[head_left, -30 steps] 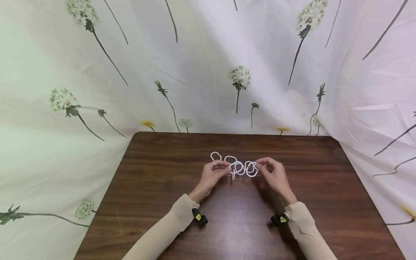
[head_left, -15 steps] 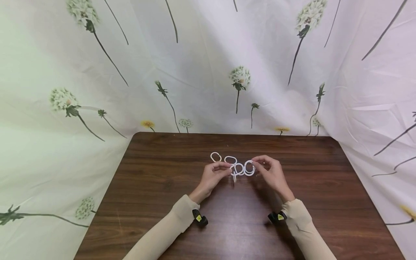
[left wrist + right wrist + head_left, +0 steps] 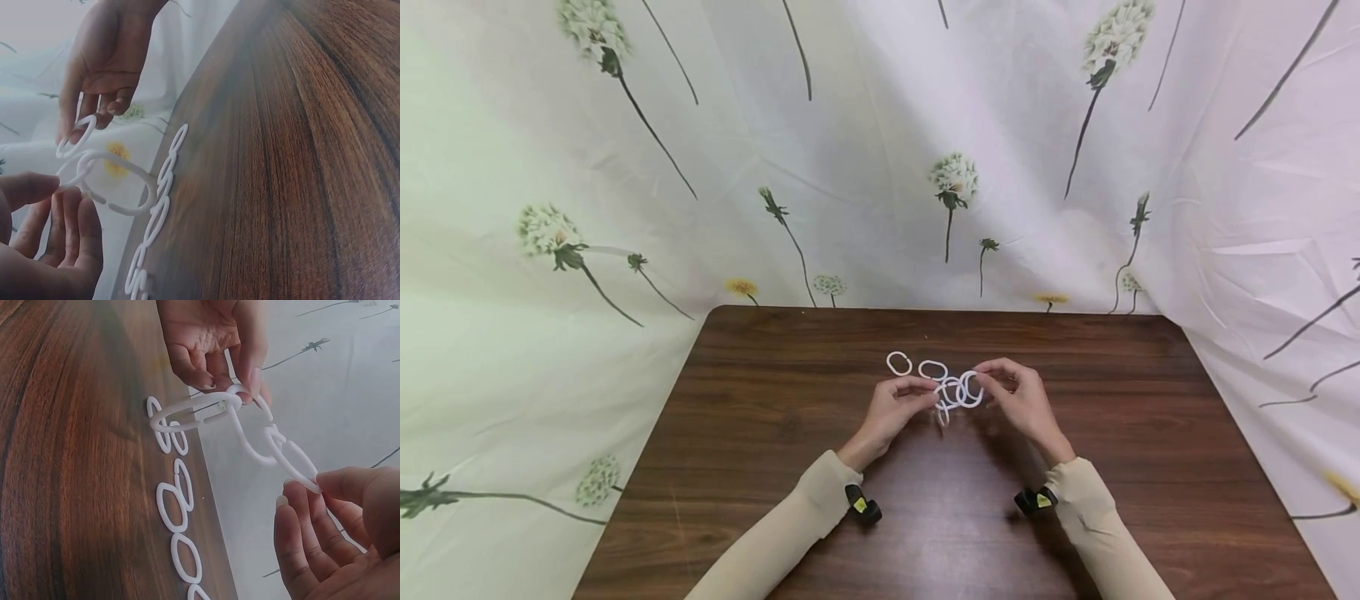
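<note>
In the head view both hands are raised over the far middle of the table, close together. My left hand (image 3: 883, 417) pinches a white plastic link (image 3: 265, 407), an oval ring with a small gap, between thumb and fingertips. Through it hangs another link (image 3: 169, 425), visible in the right wrist view, and a further link (image 3: 244, 440) stretches towards my right hand. My right hand (image 3: 1026, 404) pinches one link (image 3: 300, 469) by its edge with thumb and fingers. That link crosses the end of the middle one; whether it passes fully through I cannot tell.
Several loose links lie in a row on the brown wooden table (image 3: 760, 467), including one at the left (image 3: 898, 363) and one beside it (image 3: 932, 370). A white cloth (image 3: 880, 208) with a dandelion print stands behind the far edge.
My right hand has moved left with its link, nearer to my left hand, so the links overlap more. My left hand stays almost still; the link below it has swung slightly.
</note>
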Demonstrator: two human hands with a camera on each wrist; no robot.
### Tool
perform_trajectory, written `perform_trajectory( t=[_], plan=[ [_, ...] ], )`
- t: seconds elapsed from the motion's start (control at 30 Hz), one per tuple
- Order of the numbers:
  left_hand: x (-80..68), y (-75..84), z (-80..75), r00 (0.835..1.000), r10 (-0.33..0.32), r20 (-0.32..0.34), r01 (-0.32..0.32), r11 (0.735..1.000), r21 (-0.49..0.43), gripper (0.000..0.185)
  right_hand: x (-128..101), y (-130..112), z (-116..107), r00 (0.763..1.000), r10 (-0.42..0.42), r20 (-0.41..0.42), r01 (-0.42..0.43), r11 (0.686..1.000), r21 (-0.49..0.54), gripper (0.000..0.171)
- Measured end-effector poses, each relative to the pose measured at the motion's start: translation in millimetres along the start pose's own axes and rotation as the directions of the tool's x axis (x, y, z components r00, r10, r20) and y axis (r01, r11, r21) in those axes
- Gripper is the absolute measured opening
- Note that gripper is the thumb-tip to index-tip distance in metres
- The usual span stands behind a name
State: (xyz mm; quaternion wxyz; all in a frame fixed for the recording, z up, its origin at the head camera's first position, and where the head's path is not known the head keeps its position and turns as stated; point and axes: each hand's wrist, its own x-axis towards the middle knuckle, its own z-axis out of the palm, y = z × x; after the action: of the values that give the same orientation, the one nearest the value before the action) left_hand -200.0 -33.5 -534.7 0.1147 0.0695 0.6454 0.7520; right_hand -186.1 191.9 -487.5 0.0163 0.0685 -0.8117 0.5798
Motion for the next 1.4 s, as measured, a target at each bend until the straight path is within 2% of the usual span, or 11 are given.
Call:
perform_trajectory(
  t=[0.1, 0.23, 0.57, 0.9, 1.2, 1.4],
  plan=[
    [0.0, 0.2, 0.4, 1.000, -0.007, 0.009, 0.006, 1.000, 0.003, 0.033, -3, -12, 1, 1.000, 0.005, 0.001, -0.005, 1.000, 0.003, 0.019],
    [0.4, 0.4, 0.4, 1.000, -0.018, 0.015, 0.018, 1.000, 0.022, 0.030, -5, -17, 3, 1.000, 0.013, 0.005, -0.013, 1.000, 0.001, 0.020],
    [-1.0, 3.1, 0.1, 0.999, -0.037, 0.021, 0.036, 0.997, 0.066, 0.026, -5, -15, 5, 1.000, -0.006, 0.013, 0.006, 1.000, 0.022, 0.023],
    [-2.3, 3.8, 1.3, 0.999, -0.027, 0.023, 0.024, 0.995, 0.098, 0.028, -7, -17, 7, 1.000, -0.010, -0.012, 0.010, 1.000, -0.010, 0.020],
    [-1.6, 4.1, 3.8, 0.999, -0.036, 0.027, 0.034, 0.995, 0.089, 0.029, -7, -17, 8, 1.000, -0.018, -0.015, 0.018, 1.000, -0.012, 0.022],
    [-1.8, 5.3, 5.7, 0.999, -0.037, 0.025, 0.035, 0.995, 0.089, 0.028, -2, -5, 9, 0.999, -0.011, -0.035, 0.011, 1.000, -0.011, 0.022]
  ],
)
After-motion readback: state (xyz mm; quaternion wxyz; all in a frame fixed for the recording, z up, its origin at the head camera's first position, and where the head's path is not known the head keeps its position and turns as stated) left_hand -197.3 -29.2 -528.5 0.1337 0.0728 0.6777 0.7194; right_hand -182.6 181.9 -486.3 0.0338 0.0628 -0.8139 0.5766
